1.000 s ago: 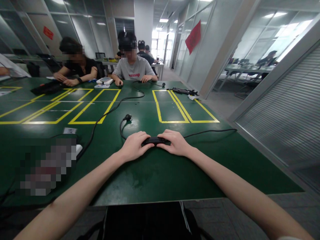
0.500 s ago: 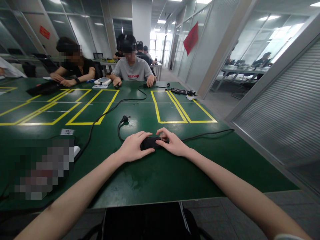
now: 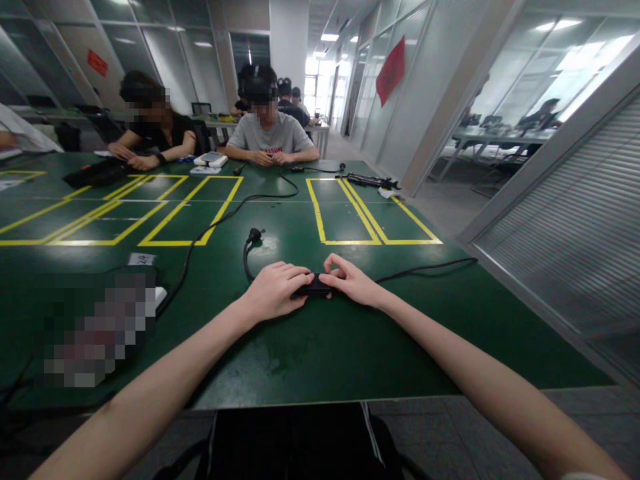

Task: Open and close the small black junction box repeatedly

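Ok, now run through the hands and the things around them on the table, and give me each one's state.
Left hand: grip closed on the black block.
Right hand: grip closed on the block's right end, index finger curled.
Black block: held between both hands.
Plug: unplugged, lying on the table.
Right-hand cord: trailing rightward.
Long cable: slack, curving.
White card: lying flat.
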Motion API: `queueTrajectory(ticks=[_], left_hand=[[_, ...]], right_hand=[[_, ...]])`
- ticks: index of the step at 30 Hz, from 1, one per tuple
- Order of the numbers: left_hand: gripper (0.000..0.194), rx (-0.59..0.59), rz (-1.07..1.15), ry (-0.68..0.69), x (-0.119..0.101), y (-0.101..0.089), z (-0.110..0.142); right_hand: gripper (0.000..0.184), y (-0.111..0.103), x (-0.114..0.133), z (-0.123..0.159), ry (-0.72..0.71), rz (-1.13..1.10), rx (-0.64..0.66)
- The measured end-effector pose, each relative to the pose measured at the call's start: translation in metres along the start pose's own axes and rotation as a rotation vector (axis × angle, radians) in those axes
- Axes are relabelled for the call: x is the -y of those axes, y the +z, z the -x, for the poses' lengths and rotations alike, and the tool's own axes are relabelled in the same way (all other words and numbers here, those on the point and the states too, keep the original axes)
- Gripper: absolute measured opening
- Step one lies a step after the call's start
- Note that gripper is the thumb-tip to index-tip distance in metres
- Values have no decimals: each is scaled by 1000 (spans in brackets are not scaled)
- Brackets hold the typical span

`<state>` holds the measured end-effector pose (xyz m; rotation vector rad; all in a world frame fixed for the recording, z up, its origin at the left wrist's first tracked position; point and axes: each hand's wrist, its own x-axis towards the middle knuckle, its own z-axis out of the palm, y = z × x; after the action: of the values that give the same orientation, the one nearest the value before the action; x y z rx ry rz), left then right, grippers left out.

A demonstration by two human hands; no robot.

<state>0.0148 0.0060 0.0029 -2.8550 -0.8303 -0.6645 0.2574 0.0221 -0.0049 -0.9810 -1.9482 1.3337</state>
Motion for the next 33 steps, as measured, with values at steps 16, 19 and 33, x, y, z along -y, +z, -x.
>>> queueTrajectory(ticks=[16,19,33], left_hand=[[35,-54,68,-132,0,-1,0],[33,-47,80,-139,-1,-1,1],[47,-125,75,-75,-5,-1,-1]], right_hand=[[20,-6,2,7,-441,798,-133],[25,-8,4,8,-379,651,-105],[52,-28,-6,-5,28,-117,-101]])
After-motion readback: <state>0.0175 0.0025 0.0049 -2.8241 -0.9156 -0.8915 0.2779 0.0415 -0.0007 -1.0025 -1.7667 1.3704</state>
